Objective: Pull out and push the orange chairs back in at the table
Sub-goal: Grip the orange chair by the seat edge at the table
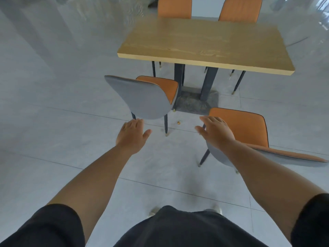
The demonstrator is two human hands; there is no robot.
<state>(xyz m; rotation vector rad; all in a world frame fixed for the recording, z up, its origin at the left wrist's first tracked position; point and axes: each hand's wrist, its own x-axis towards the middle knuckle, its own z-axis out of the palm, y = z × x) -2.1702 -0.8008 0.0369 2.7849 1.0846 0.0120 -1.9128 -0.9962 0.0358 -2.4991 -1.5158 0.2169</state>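
1. Hands first: the left hand [131,134] is stretched forward with fingers straight and loose, holding nothing, its fingertips just short of the grey back of the near left chair [142,97].
2. Right hand [215,131], likewise spread and flat, hovers over the front left corner of the near right chair [245,129]; whether it touches the seat I cannot tell.
3. Relative to the table [204,41], the near left chair stands pulled out from the near long edge, its orange seat pointing toward the table's dark pedestal base [195,100].
4. The near right chair sits farther out from that same edge and turned askew, its backrest swung away to the right.
5. Across the table, two more orange chairs, the far left chair [174,7] and the far right chair [240,9], are tucked against the far edge, only their backs showing above the wooden top.
6. A small tan bit [178,123] lies on the grey floor tiles [53,122], between the two near chairs.
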